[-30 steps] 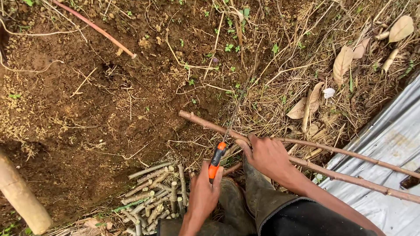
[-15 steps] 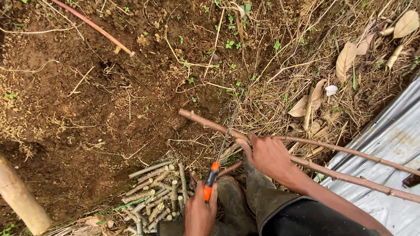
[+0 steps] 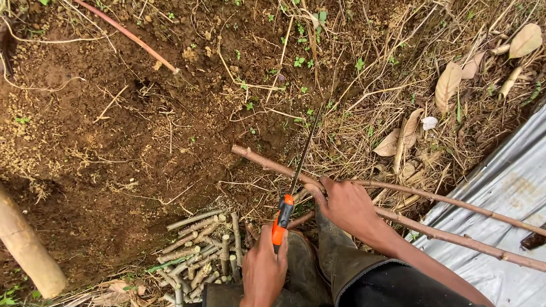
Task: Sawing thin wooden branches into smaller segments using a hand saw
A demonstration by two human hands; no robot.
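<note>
Nearest, at the bottom edge of the ground: left hand (image 3: 264,273), fingers clenched around the orange handle of a hand saw (image 3: 282,215), thin blade running up and away over the soil, its edge laid across a long brown stem (image 3: 267,162). Just beside, to the right: right hand (image 3: 346,206), fingers wrapped around that same stem, pinning it close to where the blade crosses. Below both hands, dark rubber boots (image 3: 330,256) and a dark trouser leg. Left of the saw hand, resting on the dirt: a heap of short cut stem pieces (image 3: 199,244), pale grey-brown, lying roughly side by side. Second long stem (image 3: 455,239) running parallel under the right forearm, out over a grey plastic sheet (image 3: 512,182) filling the lower right corner. At the lower left edge, a thick pale wooden post (image 3: 25,247), tilted. Farther out, bare brown soil (image 3: 114,142) with scattered twigs and tiny green seedlings. Toward the far right, dry grass and large fallen leaves (image 3: 449,85). At the far top left, a thin reddish stick (image 3: 128,34) lying slantwise on the earth
</note>
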